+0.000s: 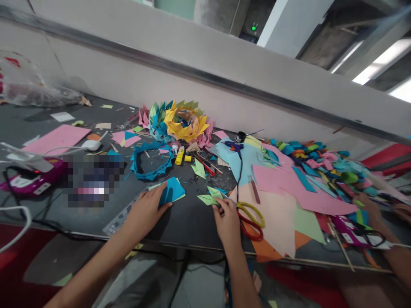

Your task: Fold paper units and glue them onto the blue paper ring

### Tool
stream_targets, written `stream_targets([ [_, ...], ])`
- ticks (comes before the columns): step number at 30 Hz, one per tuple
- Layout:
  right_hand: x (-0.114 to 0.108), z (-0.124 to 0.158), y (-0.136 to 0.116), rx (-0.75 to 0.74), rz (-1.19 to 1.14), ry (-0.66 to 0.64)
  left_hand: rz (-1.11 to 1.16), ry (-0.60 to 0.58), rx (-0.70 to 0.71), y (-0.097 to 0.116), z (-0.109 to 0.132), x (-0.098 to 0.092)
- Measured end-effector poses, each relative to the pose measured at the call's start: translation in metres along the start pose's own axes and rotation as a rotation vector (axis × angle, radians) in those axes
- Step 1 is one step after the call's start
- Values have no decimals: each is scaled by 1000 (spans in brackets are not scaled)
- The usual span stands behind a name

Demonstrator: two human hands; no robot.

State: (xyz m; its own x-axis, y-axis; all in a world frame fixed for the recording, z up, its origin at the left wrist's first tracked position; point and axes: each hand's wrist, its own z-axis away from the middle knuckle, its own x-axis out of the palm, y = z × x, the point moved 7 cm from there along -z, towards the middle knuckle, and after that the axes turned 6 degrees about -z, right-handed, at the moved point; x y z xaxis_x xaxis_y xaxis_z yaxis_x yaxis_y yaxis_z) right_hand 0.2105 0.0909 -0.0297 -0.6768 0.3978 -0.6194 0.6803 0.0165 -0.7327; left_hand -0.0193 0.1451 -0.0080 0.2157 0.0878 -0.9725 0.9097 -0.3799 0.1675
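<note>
My left hand (149,207) lies on the left edge of a stack of blue paper squares (175,190), its fingers stretched out and the thumb apart. Under its wrist is a clear plastic stencil ruler (117,220). My right hand (227,214) pinches a light green folded paper piece (210,197) with pointed tips, just above the dark table. Beside that hand lie scissors (252,218) with yellow and red handles. Another green folded piece (199,169) rests farther back. A ring of blue folded paper (136,164) lies behind the blue stack.
Colourful folded-paper rings (188,124) are piled by the wall. A yellow glue stick (180,156), a glue gun (234,146) and pink sheets (272,177) lie around. Purple power strips (35,175) stand left and right. Another person's hand (367,207) is at the right.
</note>
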Motion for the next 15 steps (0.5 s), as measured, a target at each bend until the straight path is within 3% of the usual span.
stream_targets([
  [6,-5,1,-3,21,-92,15,-91,-26,153,11,-3,-11],
  [11,-15,1,1,17,-187,20,-72,28,148,17,-7,-11],
  [13,-20,4,-6,-56,-138,65,-1,63,170,21,-8,-10],
  [15,-20,11,-29,-247,-21,92,64,120,206,27,-5,-12],
])
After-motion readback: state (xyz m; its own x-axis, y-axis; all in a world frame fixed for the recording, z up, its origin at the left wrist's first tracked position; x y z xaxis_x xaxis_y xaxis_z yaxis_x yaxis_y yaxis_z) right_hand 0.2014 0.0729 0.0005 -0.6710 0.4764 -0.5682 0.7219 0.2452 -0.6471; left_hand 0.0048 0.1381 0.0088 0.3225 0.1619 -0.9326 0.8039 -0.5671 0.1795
